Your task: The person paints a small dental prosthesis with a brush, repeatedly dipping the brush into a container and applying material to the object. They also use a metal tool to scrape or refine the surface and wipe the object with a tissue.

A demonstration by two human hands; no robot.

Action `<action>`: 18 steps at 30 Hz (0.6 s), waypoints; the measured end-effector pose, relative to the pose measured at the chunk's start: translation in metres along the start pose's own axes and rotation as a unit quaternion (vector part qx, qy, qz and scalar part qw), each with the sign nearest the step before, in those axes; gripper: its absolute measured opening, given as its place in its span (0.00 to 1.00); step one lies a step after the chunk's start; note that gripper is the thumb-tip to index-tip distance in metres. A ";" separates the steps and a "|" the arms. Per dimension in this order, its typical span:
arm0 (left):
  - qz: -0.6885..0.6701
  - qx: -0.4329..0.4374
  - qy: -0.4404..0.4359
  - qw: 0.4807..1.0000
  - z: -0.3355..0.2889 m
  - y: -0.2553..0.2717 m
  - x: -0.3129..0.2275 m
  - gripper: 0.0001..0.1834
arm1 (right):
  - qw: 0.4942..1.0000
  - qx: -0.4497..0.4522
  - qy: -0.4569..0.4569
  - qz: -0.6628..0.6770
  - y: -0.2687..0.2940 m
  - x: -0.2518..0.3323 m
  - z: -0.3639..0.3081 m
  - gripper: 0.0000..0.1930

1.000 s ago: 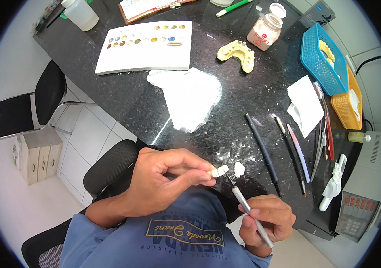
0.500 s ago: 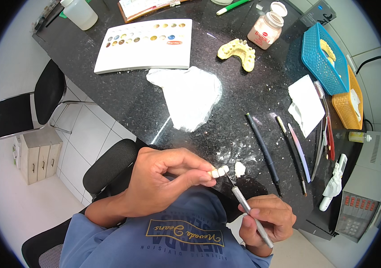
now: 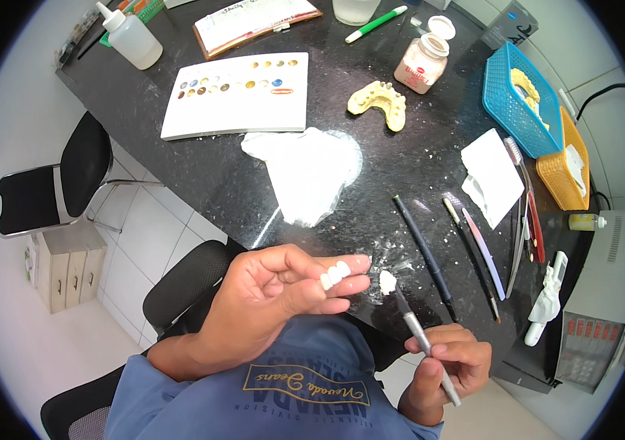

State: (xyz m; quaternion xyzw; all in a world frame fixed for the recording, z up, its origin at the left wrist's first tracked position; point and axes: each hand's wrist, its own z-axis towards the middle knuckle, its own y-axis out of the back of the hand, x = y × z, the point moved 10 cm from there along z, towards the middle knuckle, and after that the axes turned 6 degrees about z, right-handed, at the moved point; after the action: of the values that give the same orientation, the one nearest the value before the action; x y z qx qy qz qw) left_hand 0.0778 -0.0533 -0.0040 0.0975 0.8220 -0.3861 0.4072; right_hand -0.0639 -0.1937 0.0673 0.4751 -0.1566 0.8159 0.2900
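Between the thumb and fingers of my left hand (image 3: 276, 297) is a short row of white artificial teeth, a dental bridge (image 3: 335, 275), lying against the fingers. My right hand (image 3: 450, 367) grips a scalpel-like knife (image 3: 422, 334) with a silver handle and a narrow dark blade. The blade's tip is beside a small lump of white paste (image 3: 388, 282) on the dark worktop. I cannot tell whether it touches the paste. White smears and crumbs surround the lump.
Brushes and slim tools (image 3: 426, 253) lie to the right, near a folded tissue (image 3: 493, 176). Farther back are a yellow dental cast (image 3: 378, 104), an open jar (image 3: 422, 66) and a white palette (image 3: 235, 110). A crumpled white cloth (image 3: 305, 176) lies centrally; blue (image 3: 506, 95) and orange baskets (image 3: 563, 187) stand right.
My left hand has turned the bridge, and its fingers now extend behind it. The knife tip has moved away from the bridge toward the paste. The view has shifted slightly.
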 end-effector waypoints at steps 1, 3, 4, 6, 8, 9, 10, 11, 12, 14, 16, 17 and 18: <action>-0.048 0.065 0.047 0.996 -0.002 -0.007 0.005 0.07 | 1.000 0.009 -0.007 0.012 -0.001 0.000 0.000 0.10; -0.100 0.084 0.056 0.990 -0.001 -0.018 0.009 0.07 | 0.999 0.026 -0.022 0.035 -0.004 0.000 -0.001 0.10; -0.127 0.092 0.059 0.986 -0.001 -0.022 0.011 0.07 | 0.998 0.027 -0.039 0.041 -0.004 -0.002 -0.002 0.09; -0.149 0.110 0.079 0.980 -0.002 -0.029 0.016 0.07 | 0.995 0.030 -0.074 0.053 -0.005 -0.007 -0.003 0.09; -0.161 0.106 0.086 0.978 -0.002 -0.031 0.018 0.07 | 0.995 0.028 -0.069 0.066 -0.001 -0.006 -0.005 0.09; -0.161 0.094 0.084 0.979 -0.002 -0.031 0.018 0.07 | 0.995 0.027 -0.066 0.073 0.001 -0.006 -0.005 0.09; -0.161 0.082 0.082 0.980 -0.001 -0.030 0.018 0.07 | 0.995 0.008 -0.070 0.075 0.009 -0.007 -0.008 0.10; -0.127 0.077 0.064 0.987 -0.002 -0.027 0.014 0.06 | 0.994 -0.010 -0.075 0.078 0.018 -0.006 -0.013 0.10; -0.093 0.072 0.046 0.992 -0.003 -0.022 0.009 0.06 | 0.993 -0.029 -0.080 0.081 0.027 -0.007 -0.016 0.11; 0.030 0.047 -0.019 0.998 -0.003 -0.014 0.002 0.05 | 0.997 -0.020 -0.044 0.066 0.031 -0.004 -0.017 0.12; 0.203 0.009 -0.113 0.973 -0.004 -0.006 -0.003 0.07 | 0.997 -0.005 -0.025 0.069 0.024 0.001 -0.012 0.13; 0.187 -0.022 -0.068 0.980 -0.002 -0.001 0.002 0.05 | 0.997 0.025 -0.021 0.064 0.018 0.003 -0.009 0.14; 0.196 -0.015 -0.071 0.978 -0.001 -0.002 0.002 0.05 | 0.998 0.039 -0.014 0.053 0.015 0.003 -0.008 0.14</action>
State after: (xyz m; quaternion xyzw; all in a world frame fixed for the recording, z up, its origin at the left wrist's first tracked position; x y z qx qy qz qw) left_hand 0.0751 -0.0539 -0.0038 0.2227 0.7615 -0.2921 0.5341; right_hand -0.0799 -0.1998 0.0662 0.4881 -0.1539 0.8291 0.2252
